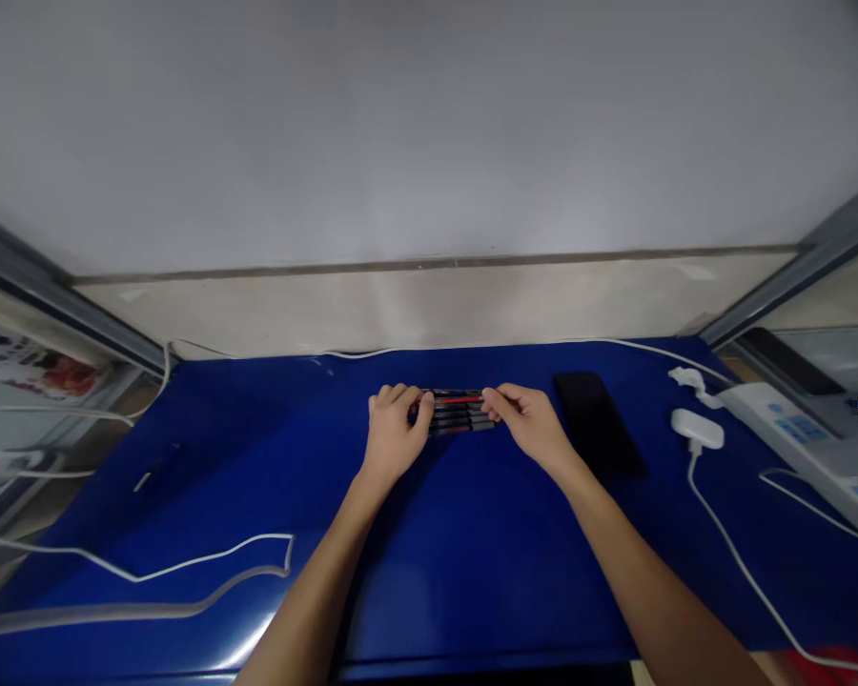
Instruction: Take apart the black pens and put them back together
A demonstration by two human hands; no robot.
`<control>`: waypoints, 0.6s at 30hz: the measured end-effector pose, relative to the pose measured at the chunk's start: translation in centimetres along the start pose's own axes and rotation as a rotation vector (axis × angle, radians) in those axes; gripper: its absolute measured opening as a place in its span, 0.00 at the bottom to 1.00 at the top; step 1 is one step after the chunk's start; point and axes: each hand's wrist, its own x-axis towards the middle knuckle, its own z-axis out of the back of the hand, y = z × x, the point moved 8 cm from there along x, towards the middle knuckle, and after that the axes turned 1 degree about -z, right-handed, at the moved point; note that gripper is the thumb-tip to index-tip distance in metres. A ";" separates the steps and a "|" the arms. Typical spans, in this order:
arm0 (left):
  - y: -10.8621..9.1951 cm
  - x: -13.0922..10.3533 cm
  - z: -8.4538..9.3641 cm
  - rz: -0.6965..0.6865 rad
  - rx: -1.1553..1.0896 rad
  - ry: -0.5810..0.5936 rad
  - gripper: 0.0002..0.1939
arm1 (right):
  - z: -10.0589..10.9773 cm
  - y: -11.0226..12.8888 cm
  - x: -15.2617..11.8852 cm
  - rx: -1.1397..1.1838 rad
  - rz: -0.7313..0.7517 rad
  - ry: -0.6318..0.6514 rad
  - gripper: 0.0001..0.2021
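Several pens [459, 419], dark with some red among them, lie side by side at the middle of the blue desktop [472, 553]. Around their left ends my left hand [393, 429] is closed, its thumb along the near side; the tips under the fingers are hidden. My right hand [530, 421] pinches the right ends of the upper pens between thumb and fingers. The lower pens' right ends show below that thumb.
A black phone [597, 419] lies just right of my right hand. Farther right are a white charger [697, 429] with its cable, crumpled white tissue [695, 383] and a white power strip [793, 429]. White cable [207, 553] crosses the left side. A wall [429, 305] stands behind.
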 end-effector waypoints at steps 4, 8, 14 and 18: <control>0.0 0.0 -0.1 -0.004 -0.005 0.009 0.17 | -0.2 0.3 0.0 0.009 0.030 0.012 0.12; 0.0 0.0 0.0 0.003 0.000 0.005 0.17 | -0.1 0.4 0.0 0.027 0.045 0.000 0.09; -0.2 -0.1 -0.3 -0.014 0.005 0.026 0.17 | -0.3 -0.1 0.0 -0.010 0.007 0.025 0.16; -0.1 0.0 -0.2 -0.006 0.006 0.023 0.18 | -0.1 0.1 0.1 -0.018 0.042 0.010 0.10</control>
